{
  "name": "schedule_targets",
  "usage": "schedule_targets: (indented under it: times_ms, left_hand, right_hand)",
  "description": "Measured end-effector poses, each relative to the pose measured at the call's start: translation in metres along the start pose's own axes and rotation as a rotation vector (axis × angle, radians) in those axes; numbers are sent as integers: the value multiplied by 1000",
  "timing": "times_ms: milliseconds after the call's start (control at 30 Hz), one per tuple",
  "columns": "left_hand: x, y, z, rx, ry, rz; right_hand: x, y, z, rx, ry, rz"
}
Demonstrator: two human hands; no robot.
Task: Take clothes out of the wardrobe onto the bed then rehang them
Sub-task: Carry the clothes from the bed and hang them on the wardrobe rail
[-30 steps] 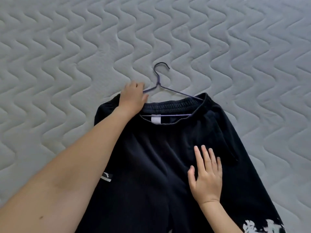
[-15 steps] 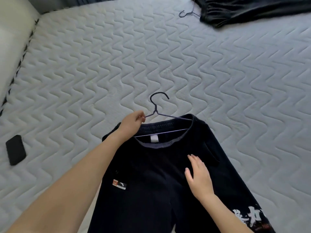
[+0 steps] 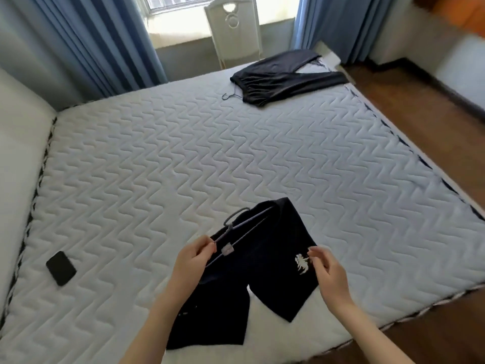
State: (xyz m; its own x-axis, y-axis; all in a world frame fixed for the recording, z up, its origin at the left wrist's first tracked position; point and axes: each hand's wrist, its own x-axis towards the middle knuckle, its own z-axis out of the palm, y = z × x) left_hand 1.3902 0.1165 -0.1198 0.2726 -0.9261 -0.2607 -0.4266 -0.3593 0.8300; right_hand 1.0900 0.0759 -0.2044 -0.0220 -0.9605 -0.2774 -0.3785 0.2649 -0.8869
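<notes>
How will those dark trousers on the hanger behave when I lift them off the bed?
The dark trousers will likely hang limp: the legs already fold and drape over the mattress. They may slide along the thin wire hanger, since only the left hand pinches it. They look light enough for the right hand to steady by the cloth.

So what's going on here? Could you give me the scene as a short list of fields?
place: bedroom, quilted white mattress
left hand: pinching the wire hanger
right hand: fingers at the edge of the black trousers, by a white print
black trousers: on the hanger, partly lifted at the near edge of the bed
second garment: dark, lying flat on its own hanger at the far corner
phone: black, on the mattress at left
background: blue curtains, white chair by the window
</notes>
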Motion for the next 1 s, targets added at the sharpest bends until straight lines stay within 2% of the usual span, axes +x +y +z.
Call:
schedule_targets:
  times_ms: [233,500,733,1000]
  left_hand:
    - [-128,28,41,-138,-74,15]
    - [-157,70,117,9,-225,215]
    - [-133,151,228,43,-366,306]
    - [-104,233,369,-67,-363,259]
  right_hand:
    - [-146,16,-80,194,264,71]
    - [-239,84,-166,323,642,296]
    - [-249,150,-268,406,837,432]
    - [-184,201,-405,540,894,474]
